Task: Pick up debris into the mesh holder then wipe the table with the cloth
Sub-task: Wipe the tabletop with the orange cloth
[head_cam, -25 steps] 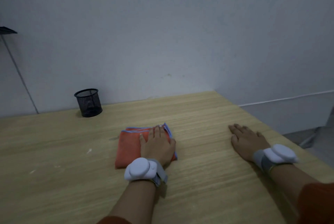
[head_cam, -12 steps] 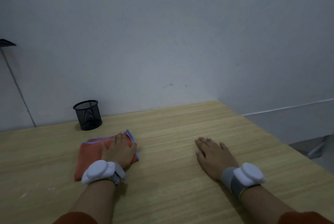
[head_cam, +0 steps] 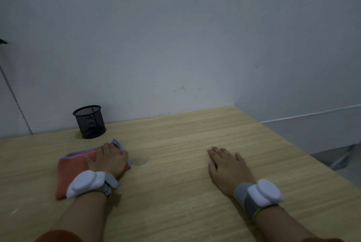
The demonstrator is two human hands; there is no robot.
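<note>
Since the left hand (head_cam: pixel 109 160) is already flat on the orange cloth (head_cam: pixel 72 169), I'd say the debris part looks pretty much done and we're somewhere in the wiping half; the black mesh holder (head_cam: pixel 89 121) sits upright at the back of the surface (head_cam: pixel 185 193) near the wall, just beyond the cloth but not touching it, and there's something dark down inside it, though the mesh and dim light make it hard to say what; one tiny pale fleck (head_cam: pixel 14 211) shows near the left edge, which might be a leftover crumb or just a mark, can't tell; there's also a faint darker patch (head_cam: pixel 139 160) on the wood right beside the cloth's right edge, maybe damp, maybe shadow; so what's left, as far as I can judge, is covering the rest of the wood, since the whole middle and right side lie beyond the cloth. As for the cloth itself, it's folded into a rough rectangle with a bluish hem, lying flat under the left palm; the fingers (head_cam: pixel 106 147) are stretched out forward over its far corner, pressing down rather than curled round it, and most of the cloth sticks out to the left of the wrist. The right hand (head_cam: pixel 227 167) is well apart from it, palm down on bare wood, its fingers straight and a bit spread, holding nothing; both wrists wear a white puck on a grey strap.
</note>
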